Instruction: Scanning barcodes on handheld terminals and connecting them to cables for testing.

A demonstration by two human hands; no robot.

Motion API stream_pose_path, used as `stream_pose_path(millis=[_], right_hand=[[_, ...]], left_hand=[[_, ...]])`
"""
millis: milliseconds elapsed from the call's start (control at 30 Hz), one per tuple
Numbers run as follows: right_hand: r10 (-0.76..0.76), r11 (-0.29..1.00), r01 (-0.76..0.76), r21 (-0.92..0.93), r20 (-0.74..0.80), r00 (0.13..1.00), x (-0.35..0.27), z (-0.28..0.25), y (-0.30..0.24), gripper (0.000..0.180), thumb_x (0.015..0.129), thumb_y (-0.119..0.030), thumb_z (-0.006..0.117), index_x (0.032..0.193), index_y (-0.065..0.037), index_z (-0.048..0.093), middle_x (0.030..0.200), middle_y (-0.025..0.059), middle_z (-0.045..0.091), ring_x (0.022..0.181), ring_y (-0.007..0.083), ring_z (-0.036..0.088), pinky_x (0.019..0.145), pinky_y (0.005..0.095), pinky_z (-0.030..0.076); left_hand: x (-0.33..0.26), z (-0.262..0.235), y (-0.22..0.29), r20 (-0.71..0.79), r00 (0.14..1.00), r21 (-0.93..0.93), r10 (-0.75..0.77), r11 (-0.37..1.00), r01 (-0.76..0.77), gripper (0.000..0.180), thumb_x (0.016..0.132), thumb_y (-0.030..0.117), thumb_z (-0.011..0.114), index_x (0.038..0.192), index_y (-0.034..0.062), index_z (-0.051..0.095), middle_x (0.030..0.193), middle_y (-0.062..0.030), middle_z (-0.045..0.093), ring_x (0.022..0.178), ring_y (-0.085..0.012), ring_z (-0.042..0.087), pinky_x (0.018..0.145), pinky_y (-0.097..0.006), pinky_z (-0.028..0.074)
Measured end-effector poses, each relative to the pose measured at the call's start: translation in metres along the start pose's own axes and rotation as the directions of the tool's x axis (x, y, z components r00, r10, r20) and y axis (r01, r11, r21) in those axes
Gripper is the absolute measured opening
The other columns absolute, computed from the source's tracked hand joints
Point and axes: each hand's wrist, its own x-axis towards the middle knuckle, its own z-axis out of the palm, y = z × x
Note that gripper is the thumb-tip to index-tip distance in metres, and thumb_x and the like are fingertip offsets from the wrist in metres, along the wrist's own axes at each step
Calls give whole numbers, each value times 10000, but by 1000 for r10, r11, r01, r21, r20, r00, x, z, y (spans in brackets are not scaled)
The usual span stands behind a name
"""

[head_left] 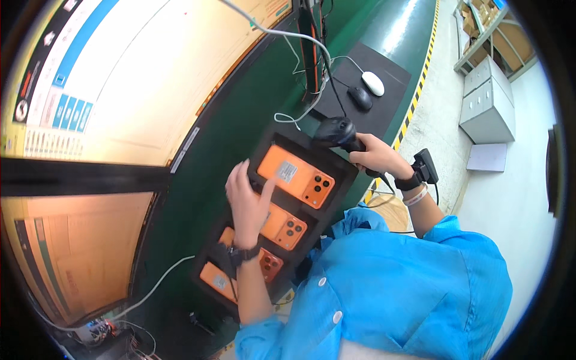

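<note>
My right hand (381,155) is wrapped around the handle of a black handheld barcode scanner (333,132), its head above the far end of a black tray (341,171). Several orange phones lie in a row in that tray, camera side up. The farthest phone (305,179) carries a white label and sits just below the scanner. Over the tray's left side is my left hand (245,201), fingers spread and holding nothing; its thumb reaches beside the farthest phone. Whether it touches the phone, I cannot tell. My left hand and wrist partly cover the second phone (288,228) and the nearer ones.
Two lit monitors (144,78) stand along the left of the green table (198,174). A white mouse (372,84) and a black mouse (360,98) rest on a dark mat (390,75) beyond the tray. Loose cables cross the table. Grey cabinets (487,99) stand at the right.
</note>
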Motion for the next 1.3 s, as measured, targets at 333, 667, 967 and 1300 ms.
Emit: stream_pose_path(millis=[333,667,967,1300], right_hand=[[64,964,-126,-235,-254,965,128,34,187,491,806,-269,669,1214,-8,587,1044,211,679,995,324,654,872,396,504],[-160,842,-73,-535,-375,913,174,44,115,552,803,-280,662,1215,64,539,1200,305,555,1148,441,549,978,437,468],[-124,992,123,31,4,992,225,48,59,246,925,-200,618,990,23,699,821,62,700,669,125,657,581,259,524],[-670,689,623,370,-1,742,63,26,-93,215,977,-137,602,1088,34,672,942,80,710,840,113,648,772,254,522]], left_hand=[[-61,-43,48,586,786,-770,-196,167,616,446,992,76,509,1393,-86,398,1414,-182,461,1317,-263,460,1126,-353,355],[-42,-9,56,626,673,-778,-395,-248,578,526,986,57,457,1411,-184,264,1447,-312,354,1406,-364,332,1204,-426,256],[-8,20,81,572,751,-814,-330,-120,568,423,975,73,539,1358,-69,431,1318,-122,523,1208,-189,511,1049,-315,399],[0,31,84,147,928,-858,-343,422,292,238,955,65,616,1172,-25,579,1063,-65,651,965,-96,618,830,-241,498]])
